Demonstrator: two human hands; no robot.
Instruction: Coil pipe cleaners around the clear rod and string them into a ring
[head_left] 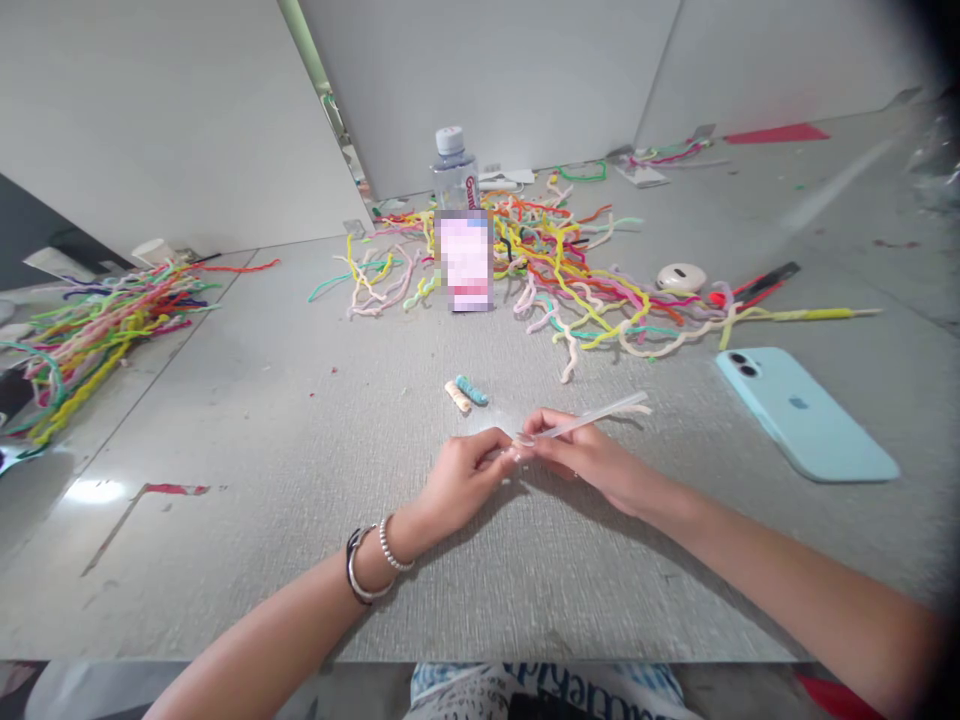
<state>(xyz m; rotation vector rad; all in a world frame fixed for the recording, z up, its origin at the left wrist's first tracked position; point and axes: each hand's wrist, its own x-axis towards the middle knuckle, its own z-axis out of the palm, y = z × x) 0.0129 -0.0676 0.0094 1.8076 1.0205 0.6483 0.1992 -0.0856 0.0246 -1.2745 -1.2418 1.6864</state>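
My right hand (581, 462) is closed round a thin clear straw (600, 412), which slants up to the right past the fingers. A pale fuzzy strand (639, 409) shows beside the straw's far end. My left hand (471, 472) is pinched shut, its fingertips meeting those of the right hand near the straw's lower end. What lies between the left fingertips is too small and hidden to tell. Just beyond the hands, two short coiled rolls of yarn lie side by side on the table, a blue one (472, 390) and a cream one (457, 397).
A tangle of colourful fuzzy strands (570, 270) spreads behind, around a bottle (452, 180) and a blurred-out upright screen (466, 262). Another bundle (112, 330) lies left. At right are a light blue phone (814, 420), a white oval case (681, 278) and a black-and-red tool (769, 285).
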